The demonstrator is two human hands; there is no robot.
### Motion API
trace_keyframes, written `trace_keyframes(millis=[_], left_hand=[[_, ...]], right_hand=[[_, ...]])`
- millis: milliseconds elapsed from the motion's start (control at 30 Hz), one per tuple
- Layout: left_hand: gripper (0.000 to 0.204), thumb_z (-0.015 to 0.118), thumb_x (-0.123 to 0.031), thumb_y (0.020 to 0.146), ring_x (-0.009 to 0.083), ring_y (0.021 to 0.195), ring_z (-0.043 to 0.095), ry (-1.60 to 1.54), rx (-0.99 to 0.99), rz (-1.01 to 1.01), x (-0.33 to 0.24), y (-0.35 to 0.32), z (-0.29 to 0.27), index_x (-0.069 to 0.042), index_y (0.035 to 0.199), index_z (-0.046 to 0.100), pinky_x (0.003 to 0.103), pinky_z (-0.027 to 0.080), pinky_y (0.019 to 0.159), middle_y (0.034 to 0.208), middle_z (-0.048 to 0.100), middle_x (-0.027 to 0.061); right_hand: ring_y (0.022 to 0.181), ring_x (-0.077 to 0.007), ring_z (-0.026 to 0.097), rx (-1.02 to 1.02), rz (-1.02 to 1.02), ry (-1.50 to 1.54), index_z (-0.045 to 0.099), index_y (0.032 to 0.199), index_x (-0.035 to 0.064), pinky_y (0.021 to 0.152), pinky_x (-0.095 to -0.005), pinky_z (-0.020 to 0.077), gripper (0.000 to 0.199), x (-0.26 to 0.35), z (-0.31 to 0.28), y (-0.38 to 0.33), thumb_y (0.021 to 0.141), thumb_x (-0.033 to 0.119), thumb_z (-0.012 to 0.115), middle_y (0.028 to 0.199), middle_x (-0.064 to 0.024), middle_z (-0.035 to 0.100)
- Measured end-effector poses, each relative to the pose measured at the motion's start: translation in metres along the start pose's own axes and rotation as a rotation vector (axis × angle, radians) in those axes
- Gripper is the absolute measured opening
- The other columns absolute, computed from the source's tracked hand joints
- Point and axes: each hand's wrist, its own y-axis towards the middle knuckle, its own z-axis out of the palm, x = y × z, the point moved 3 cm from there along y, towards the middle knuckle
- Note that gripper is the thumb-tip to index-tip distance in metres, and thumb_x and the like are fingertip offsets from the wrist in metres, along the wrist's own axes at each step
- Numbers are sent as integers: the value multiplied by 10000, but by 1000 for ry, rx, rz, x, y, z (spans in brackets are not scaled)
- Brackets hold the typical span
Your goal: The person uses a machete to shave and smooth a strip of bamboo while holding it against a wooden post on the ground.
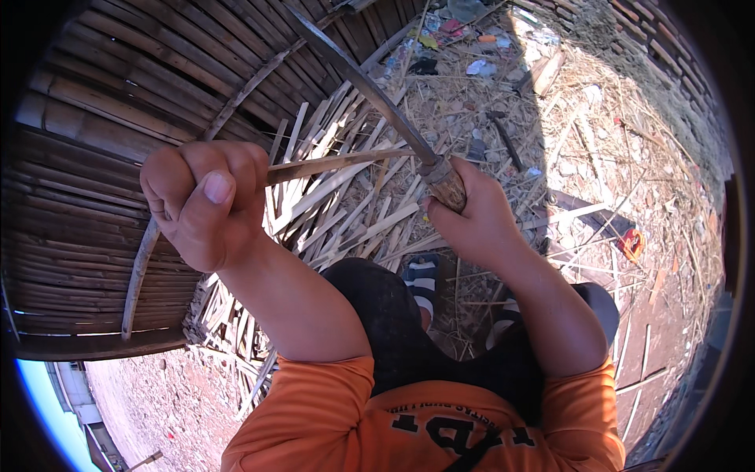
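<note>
My left hand point(206, 206) is closed in a fist around one end of a thin bamboo strip point(338, 164). The strip runs rightward from the fist, and its far end meets the base of a long blade. That blade belongs to a machete point(370, 88), whose wooden handle point(446, 187) is wrapped by the fingers of my right hand point(476, 214). Its blade points up and to the left, away from me. Whether the edge has cut into the strip, I cannot tell.
A pile of split bamboo strips point(314, 212) lies on the ground beyond and left of my knees. A slatted bamboo wall point(86, 197) curves along the left. Litter and straw cover the ground point(582, 149) to the right. A brick wall point(668, 47) stands at the far right.
</note>
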Motion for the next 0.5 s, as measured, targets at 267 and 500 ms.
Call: trace_keyframes(millis=[267, 500], left_hand=[[393, 533, 124, 834, 85, 429, 177, -40, -59, 8, -2, 3, -15, -165, 690, 308, 303, 171, 443, 514, 327, -12], [322, 588, -60, 906, 94, 476, 216, 96, 96, -63, 0, 7, 1, -199, 732, 355, 304, 214, 517, 586, 345, -37]], right_hand=[[786, -460, 668, 44, 79, -239, 570, 1001, -36, 717, -481, 522, 278, -77, 36, 8, 806, 137, 664, 791, -269, 655], [786, -455, 672, -14, -21, -32, 575, 966, -28, 736, -506, 531, 238, -63, 41, -1, 811, 136, 652, 795, -267, 659]])
